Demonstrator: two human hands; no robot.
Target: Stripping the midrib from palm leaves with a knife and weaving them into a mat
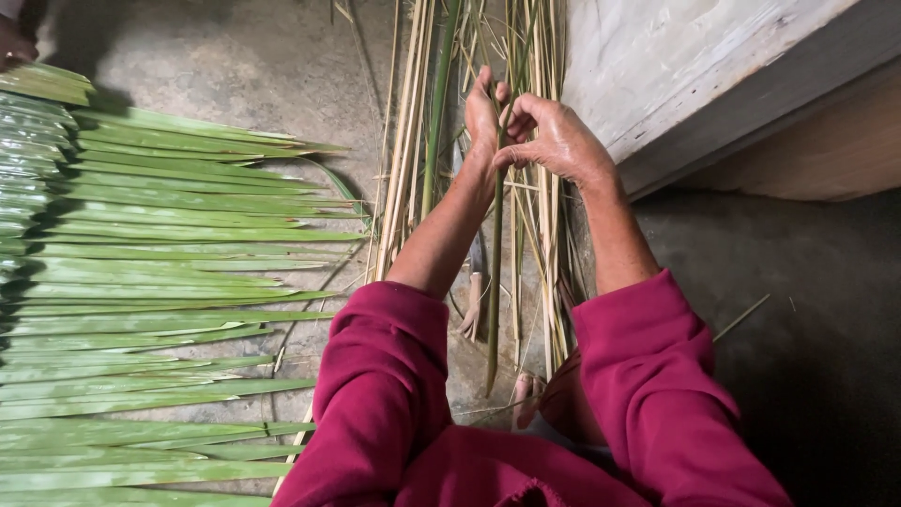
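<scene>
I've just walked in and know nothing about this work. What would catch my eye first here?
First, the two hands up in the middle: the left hand and right hand both grip one long green leaf stem that runs down between the dark pink sleeves. Next, the broad row of flat green palm leaves spread over the concrete floor on the left. Behind the hands lies a bundle of pale dry stalks.
</scene>
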